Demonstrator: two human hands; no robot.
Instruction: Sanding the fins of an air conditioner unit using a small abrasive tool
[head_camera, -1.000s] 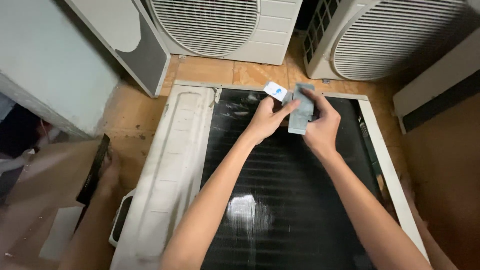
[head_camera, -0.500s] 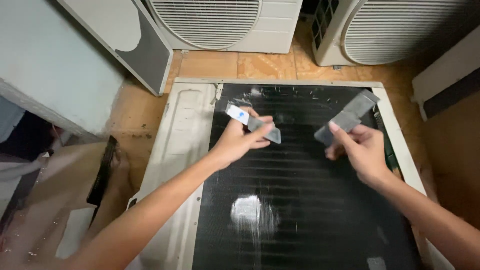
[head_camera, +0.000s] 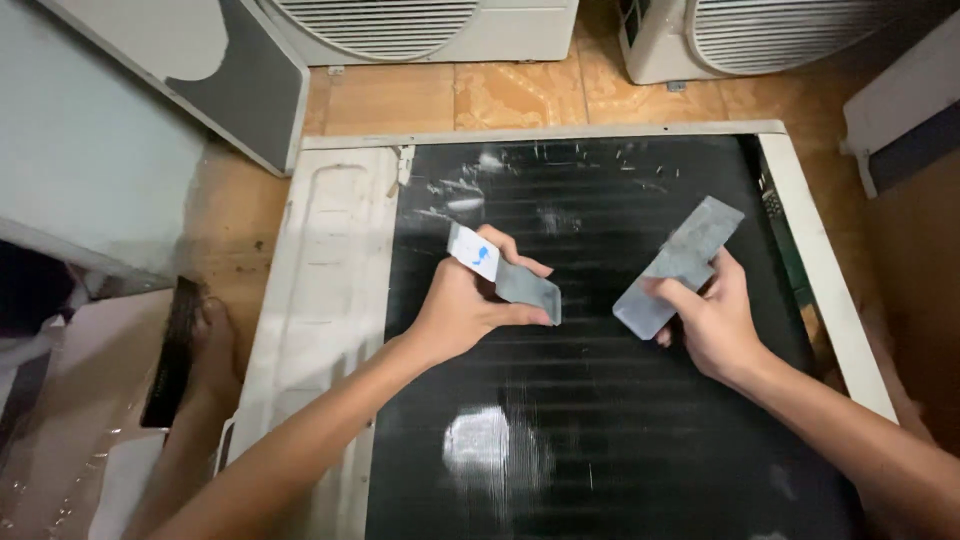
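My left hand (head_camera: 462, 310) grips a short grey flat piece (head_camera: 520, 285) with a white and blue label at its upper end. My right hand (head_camera: 712, 318) holds a longer grey metal strip (head_camera: 680, 264), tilted up to the right. Both hands hover apart over the black finned coil (head_camera: 600, 420) of an air conditioner unit lying flat in its white casing (head_camera: 325, 290).
Two white outdoor fan units (head_camera: 420, 25) (head_camera: 760, 35) stand at the far side on the tiled floor. A grey and white panel (head_camera: 200, 70) leans at the upper left. My foot (head_camera: 215, 350) rests beside a dark comb-like object (head_camera: 172, 350) at the left.
The two pieces were held together at the far end of the coil; my hands have pulled them apart and drawn back toward me, left piece to the left, right strip to the right.
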